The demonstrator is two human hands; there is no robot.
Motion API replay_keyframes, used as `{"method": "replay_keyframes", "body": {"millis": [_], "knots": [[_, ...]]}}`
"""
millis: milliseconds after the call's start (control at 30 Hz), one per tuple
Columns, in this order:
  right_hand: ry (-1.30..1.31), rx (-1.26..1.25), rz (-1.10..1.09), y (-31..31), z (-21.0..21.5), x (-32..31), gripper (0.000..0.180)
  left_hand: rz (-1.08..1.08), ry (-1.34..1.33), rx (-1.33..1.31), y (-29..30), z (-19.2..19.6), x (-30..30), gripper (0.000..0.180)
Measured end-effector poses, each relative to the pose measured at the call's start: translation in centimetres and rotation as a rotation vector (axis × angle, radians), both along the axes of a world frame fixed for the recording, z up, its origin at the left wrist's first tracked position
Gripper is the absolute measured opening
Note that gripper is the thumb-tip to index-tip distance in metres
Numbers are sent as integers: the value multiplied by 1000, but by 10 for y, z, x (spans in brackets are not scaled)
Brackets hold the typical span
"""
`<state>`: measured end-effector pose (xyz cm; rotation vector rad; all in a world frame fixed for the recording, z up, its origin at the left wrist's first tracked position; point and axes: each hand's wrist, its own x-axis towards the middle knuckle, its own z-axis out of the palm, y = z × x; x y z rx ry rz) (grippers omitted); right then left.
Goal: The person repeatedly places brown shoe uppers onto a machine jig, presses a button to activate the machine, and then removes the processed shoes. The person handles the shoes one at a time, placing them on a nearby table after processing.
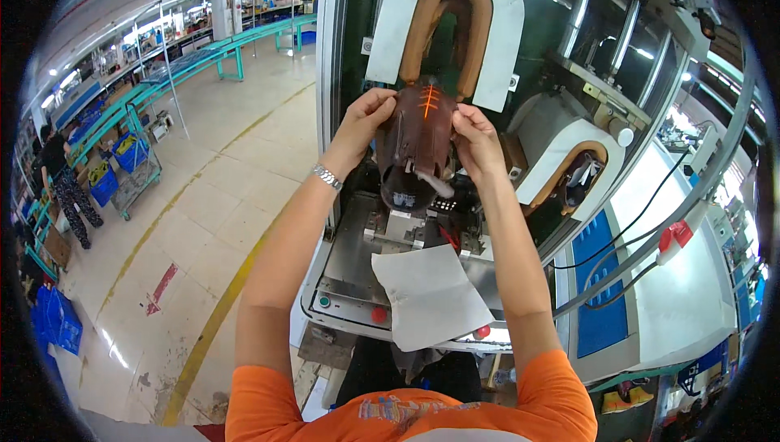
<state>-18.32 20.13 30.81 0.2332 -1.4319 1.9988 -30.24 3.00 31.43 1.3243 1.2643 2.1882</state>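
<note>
A dark brown leather shoe upper [424, 129] stands in the machine straight ahead of me, over a dark form. Orange light lines, one long with short cross strokes, fall on its top. My left hand [367, 121] pinches the upper's left edge between thumb and fingers. On the opposite edge my right hand [479, 140] grips it in the same way. Just behind the upper rises a white U-shaped block [505, 32] with a brown padded lining [416, 23]. A small pale piece [435, 184] sticks out at the upper's near end.
A white sheet [431, 296] covers part of the machine's front ledge, near red buttons [379, 314]. To the right, a second U-shaped block [589, 145] holds a dark shoe part. Metal rods and a grey pipe flank the machine. Far left, a person [61, 182] stands beside blue crates [130, 152].
</note>
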Motion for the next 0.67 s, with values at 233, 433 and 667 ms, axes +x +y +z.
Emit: {"method": "replay_keyframes", "body": {"millis": [233,433,667], "knots": [[20,-113,-79,6,-9,-17,11,-93,-208,29,25,-23,-20,19],[9,-150,-75,9,-2,-21,9,-53,-321,-178,22,4,-6,15],[51,-233,-175,19,-11,-37,13,-101,-306,-183,37,-7,-42,21]]}}
